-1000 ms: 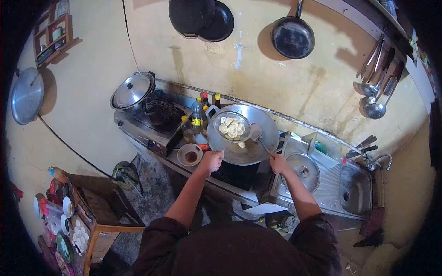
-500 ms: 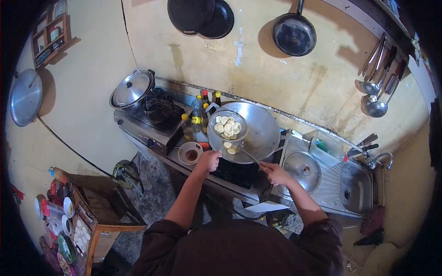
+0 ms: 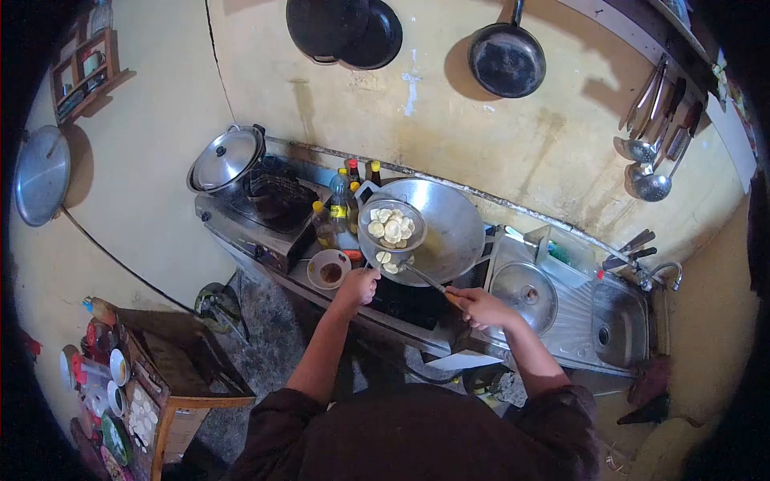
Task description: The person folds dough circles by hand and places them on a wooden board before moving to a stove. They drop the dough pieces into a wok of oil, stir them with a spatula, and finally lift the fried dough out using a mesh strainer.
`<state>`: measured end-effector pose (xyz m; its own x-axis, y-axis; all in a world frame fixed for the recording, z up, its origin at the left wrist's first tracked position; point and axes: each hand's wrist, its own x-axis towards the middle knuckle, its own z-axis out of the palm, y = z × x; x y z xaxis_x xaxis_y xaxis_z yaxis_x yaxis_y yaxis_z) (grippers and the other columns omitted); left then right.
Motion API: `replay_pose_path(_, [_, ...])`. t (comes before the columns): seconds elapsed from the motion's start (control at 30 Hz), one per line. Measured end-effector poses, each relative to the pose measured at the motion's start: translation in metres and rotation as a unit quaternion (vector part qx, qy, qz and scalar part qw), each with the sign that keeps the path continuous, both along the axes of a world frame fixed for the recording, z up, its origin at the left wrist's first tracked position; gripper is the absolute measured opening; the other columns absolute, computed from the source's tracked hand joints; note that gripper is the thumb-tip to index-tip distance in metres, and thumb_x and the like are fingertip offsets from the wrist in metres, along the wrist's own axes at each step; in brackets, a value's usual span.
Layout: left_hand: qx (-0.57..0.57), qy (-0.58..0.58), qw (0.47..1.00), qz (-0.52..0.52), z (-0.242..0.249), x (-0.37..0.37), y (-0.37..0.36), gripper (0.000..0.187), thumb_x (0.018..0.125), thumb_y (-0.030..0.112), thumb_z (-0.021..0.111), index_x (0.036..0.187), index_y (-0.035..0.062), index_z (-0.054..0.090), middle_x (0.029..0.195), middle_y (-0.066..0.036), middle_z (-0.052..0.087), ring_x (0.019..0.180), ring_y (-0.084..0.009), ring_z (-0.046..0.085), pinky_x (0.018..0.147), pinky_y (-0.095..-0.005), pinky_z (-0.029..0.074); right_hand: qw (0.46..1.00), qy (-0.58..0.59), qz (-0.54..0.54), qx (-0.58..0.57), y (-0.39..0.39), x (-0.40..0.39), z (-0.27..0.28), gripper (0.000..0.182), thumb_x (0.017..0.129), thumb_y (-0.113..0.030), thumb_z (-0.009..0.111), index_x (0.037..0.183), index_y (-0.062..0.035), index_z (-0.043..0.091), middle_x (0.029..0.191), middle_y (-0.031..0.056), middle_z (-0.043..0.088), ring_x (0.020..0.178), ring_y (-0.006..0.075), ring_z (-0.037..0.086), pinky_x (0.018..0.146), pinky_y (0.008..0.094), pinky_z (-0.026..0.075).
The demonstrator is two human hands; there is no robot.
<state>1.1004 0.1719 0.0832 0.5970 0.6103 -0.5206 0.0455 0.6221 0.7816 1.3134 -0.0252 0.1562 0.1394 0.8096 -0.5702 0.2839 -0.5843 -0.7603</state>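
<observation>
My left hand (image 3: 358,287) is closed around the handle of a round mesh strainer (image 3: 371,242), held over the left side of a large metal wok (image 3: 459,210). Pale round slices (image 3: 393,228) are heaped in the strainer. My right hand (image 3: 483,306) grips the wooden handle of a metal spatula (image 3: 425,277), whose head reaches in at the wok's near left edge. A few more slices (image 3: 388,263) lie at the spatula's head, just below the strainer. Some yellowish liquid shows in the wok's bottom.
Bottles (image 3: 340,207) stand left of the wok, with a bowl of brown residue (image 3: 329,269) in front. A lidded pot (image 3: 228,160) sits on the left stove. To the right are a round metal lid (image 3: 523,298), a plastic container (image 3: 566,255) and a sink (image 3: 621,329).
The spatula's slices have moved slightly left, closer under the strainer. The heap in the strainer looks a little fuller. Both hands keep their holds, and the whole view has shifted slightly.
</observation>
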Motion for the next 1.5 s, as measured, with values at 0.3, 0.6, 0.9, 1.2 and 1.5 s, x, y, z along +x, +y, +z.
replay_pose_path(0.3, [0.034,0.001,0.999,-0.008,0.01,-0.008,-0.012,0.017,0.081,0.023,0.06,0.078,0.0094,0.049,0.053,0.006,0.035,0.037,-0.0055,0.029,0.035,-0.0231,0.019,0.964,0.261,-0.044,-0.036,0.011,0.044,0.004,0.043,0.094,-0.018,0.038,0.137,-0.0191,0.034,0.063,-0.0015,0.039,0.041,0.0026,0.028,0.033,0.0153,0.02])
replay_pose_path(0.6, [0.006,-0.014,1.0,-0.01,-0.001,-0.017,-0.008,0.02,0.083,0.024,0.059,0.08,0.0058,0.052,0.053,0.005,0.039,0.036,-0.0063,0.033,0.034,-0.0237,0.021,0.987,0.132,-0.086,-0.033,-0.016,0.07,0.04,0.042,0.093,-0.016,0.037,0.135,-0.0179,0.038,0.061,-0.0014,0.041,0.041,0.0036,0.031,0.033,0.0178,0.023])
replay_pose_path(0.9, [-0.027,-0.02,0.999,-0.033,-0.019,0.006,-0.008,0.018,0.083,0.022,0.059,0.081,0.0061,0.051,0.052,0.004,0.039,0.035,-0.0066,0.033,0.031,-0.0231,0.022,0.991,-0.089,-0.083,0.053,-0.022,0.053,0.091,0.042,0.093,-0.023,0.04,0.134,-0.0176,0.04,0.052,-0.0036,0.037,0.041,0.007,0.037,0.035,0.0218,0.03])
replay_pose_path(1.2, [-0.061,-0.057,0.995,-0.057,-0.02,0.022,-0.009,0.019,0.085,0.025,0.057,0.081,0.0077,0.051,0.052,0.004,0.039,0.035,-0.0063,0.033,0.031,-0.0218,0.022,0.903,-0.386,0.015,0.186,-0.031,0.002,0.066,0.038,0.087,-0.015,0.044,0.125,-0.0148,0.049,0.078,0.029,0.057,0.067,0.0447,0.057,0.06,0.0487,0.046])
replay_pose_path(1.5, [-0.051,-0.016,0.997,-0.057,-0.012,0.022,-0.006,0.017,0.082,0.019,0.055,0.07,0.01,0.048,0.05,0.006,0.037,0.034,-0.0056,0.032,0.031,-0.0206,0.023,0.835,-0.466,-0.14,0.258,-0.049,0.01,-0.003,0.059,0.082,-0.009,0.049,0.138,-0.0108,0.028,0.068,0.0279,0.058,0.061,0.0447,0.057,0.059,0.0512,0.046])
